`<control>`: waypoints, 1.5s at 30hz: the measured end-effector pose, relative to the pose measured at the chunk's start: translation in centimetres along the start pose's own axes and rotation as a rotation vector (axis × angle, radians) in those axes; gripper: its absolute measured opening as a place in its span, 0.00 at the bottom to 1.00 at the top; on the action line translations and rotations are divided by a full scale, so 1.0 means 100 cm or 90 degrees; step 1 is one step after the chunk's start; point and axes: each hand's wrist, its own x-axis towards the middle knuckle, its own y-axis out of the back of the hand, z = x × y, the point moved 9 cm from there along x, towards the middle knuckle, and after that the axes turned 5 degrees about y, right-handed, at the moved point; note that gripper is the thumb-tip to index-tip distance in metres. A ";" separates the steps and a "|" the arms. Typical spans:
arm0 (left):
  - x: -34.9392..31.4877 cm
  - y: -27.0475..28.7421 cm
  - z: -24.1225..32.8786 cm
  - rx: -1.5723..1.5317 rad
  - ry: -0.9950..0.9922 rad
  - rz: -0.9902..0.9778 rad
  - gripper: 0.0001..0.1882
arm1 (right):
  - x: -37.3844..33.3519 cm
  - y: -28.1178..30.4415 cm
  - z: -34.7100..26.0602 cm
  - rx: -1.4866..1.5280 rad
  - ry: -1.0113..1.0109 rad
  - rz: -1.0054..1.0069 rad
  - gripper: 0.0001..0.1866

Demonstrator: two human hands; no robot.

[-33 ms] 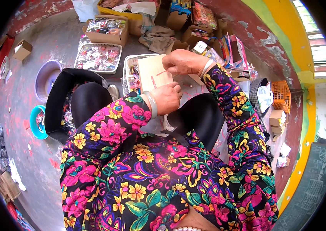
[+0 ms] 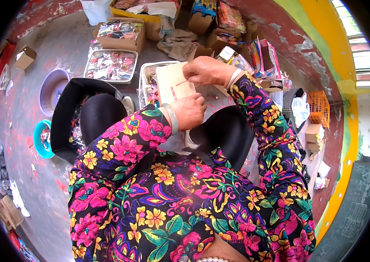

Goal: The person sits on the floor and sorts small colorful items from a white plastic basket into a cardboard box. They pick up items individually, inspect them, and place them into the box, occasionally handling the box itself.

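A pale flat board (image 2: 171, 77) is propped on the edge of a white plastic basket (image 2: 143, 77) filled with small packaged items. Over its right side is my right hand (image 2: 209, 71), fingers pinched together at the end of a thin red strip (image 2: 181, 83). A second short red piece (image 2: 173, 92) lies on the board's face. Against the board's lower edge, my left hand (image 2: 188, 111) has its fingers curled in; whatever they hold is hidden.
A black open bin (image 2: 61, 131) stands by my left knee, near a purple basin (image 2: 47, 94) and a turquoise basin (image 2: 39, 139). Farther off are a white tray of packets (image 2: 89, 74) and cardboard boxes (image 2: 135, 43). An orange crate (image 2: 319, 108) sits to the right.
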 end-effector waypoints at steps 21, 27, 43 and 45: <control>-0.003 -0.007 0.012 -0.018 -0.005 0.044 0.08 | 0.014 -0.051 -0.025 -0.187 0.073 -0.231 0.09; -0.003 -0.006 0.004 0.017 -0.018 -0.005 0.09 | -0.037 0.010 0.046 -0.019 -0.057 -0.003 0.07; -0.001 -0.007 0.014 -0.005 -0.033 0.019 0.09 | -0.005 -0.024 -0.027 -0.019 0.122 0.034 0.08; 0.000 -0.008 0.015 -0.042 -0.036 -0.001 0.11 | 0.007 -0.042 -0.027 -0.001 0.091 -0.043 0.07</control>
